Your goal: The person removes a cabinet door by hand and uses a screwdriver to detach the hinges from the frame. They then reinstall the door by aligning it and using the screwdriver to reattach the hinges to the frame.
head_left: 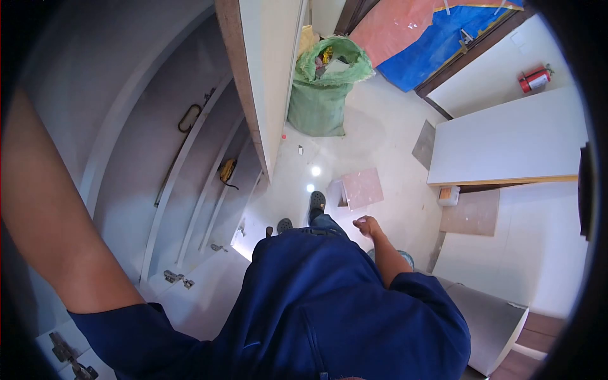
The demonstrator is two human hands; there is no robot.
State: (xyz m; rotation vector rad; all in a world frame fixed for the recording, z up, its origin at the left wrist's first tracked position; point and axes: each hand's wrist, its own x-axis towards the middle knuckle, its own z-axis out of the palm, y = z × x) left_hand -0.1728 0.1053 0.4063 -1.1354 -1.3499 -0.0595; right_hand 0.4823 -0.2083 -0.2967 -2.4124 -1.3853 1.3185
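Observation:
My left arm (47, 209) reaches up along the left edge, beside an open white cabinet (120, 171) with shelves. The left hand is out of view. Low in front of my body hangs my right hand (365, 226), its fingers curled together; whether anything is in them is too small to tell. Below it on the floor lies a pinkish square board (363, 189). A yellow and black tape measure (227, 170) rests on one cabinet shelf. On another shelf is a long dark tool with a loop-shaped handle (189, 118).
Metal hinges (178, 278) show along the cabinet edge. A filled green sack (320, 107) stands against the wall ahead. On the right are a large white panel (506, 142), a white plastic container (449, 196) and a red fire extinguisher (535, 79). Blue sheeting (430, 47) covers a door.

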